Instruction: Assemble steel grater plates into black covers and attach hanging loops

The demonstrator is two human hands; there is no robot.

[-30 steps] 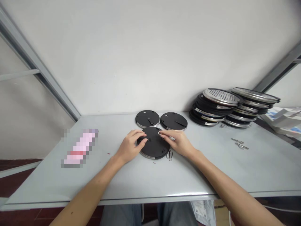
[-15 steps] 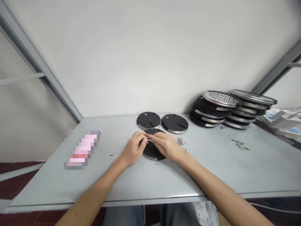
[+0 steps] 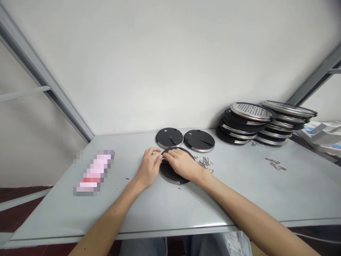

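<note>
My left hand point(image 3: 148, 167) is closed in a pinch at the left edge of a round black disc point(image 3: 174, 176) with a silvery rim. Between the fingertips of both hands a thin shiny metal wire piece point(image 3: 163, 158) shows; its full shape is hidden. My right hand point(image 3: 182, 163) lies over the disc, its fingers pressed together at the same piece. To the right of the disc sits a small heap of metal wire rings point(image 3: 205, 162), partly behind my right hand.
Two more black discs, one at left point(image 3: 169, 137) and one at right point(image 3: 199, 140), lie by the wall. Two stacks of rimmed discs, near point(image 3: 236, 122) and far point(image 3: 289, 118), stand at right. Loose metal pieces point(image 3: 276, 164) and a blurred pink object point(image 3: 94, 172) rest on the table point(image 3: 160, 213).
My fingertips and the metal piece have shifted slightly left towards the disc's edge. My right hand now covers more of the disc, and the view has tilted a little.
</note>
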